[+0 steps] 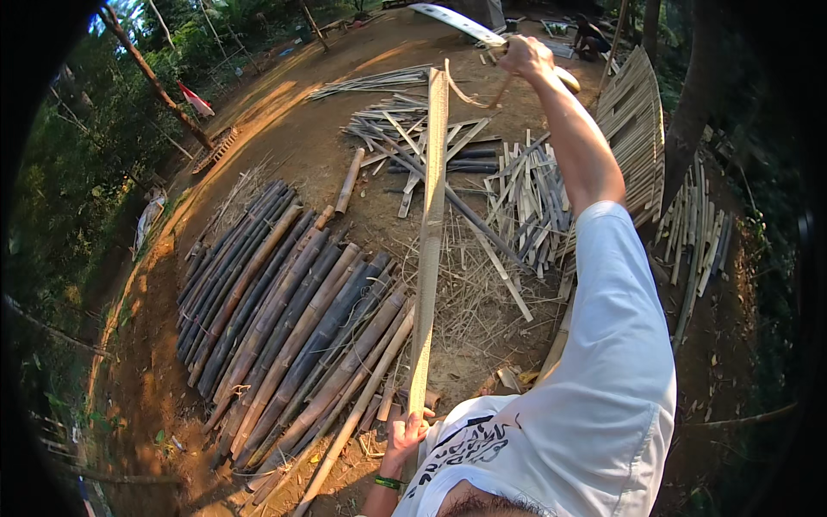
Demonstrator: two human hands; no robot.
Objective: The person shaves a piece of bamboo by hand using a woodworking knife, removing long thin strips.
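Note:
A long, flat bamboo slat [431, 215] stands nearly upright in front of me. Its lower end is in my left hand [405, 438], whose fingers are closed around it close to my body; a green band circles that wrist. My right arm is raised far forward, and my right hand [527, 57] grips a machete. The machete's long pale blade [457, 21] points up and left, past the slat's top end. A thin curled bamboo sliver [465, 96] loops between the slat's top and the space below my right hand.
Dark and brown bamboo poles [284, 319] lie stacked at left. Split bamboo strips [530, 202] are heaped beyond the slat, with shavings [474, 302] on the ground. A curved slatted bamboo panel [631, 129] and a tree trunk [689, 112] stand at right. Another person [590, 39] crouches far off.

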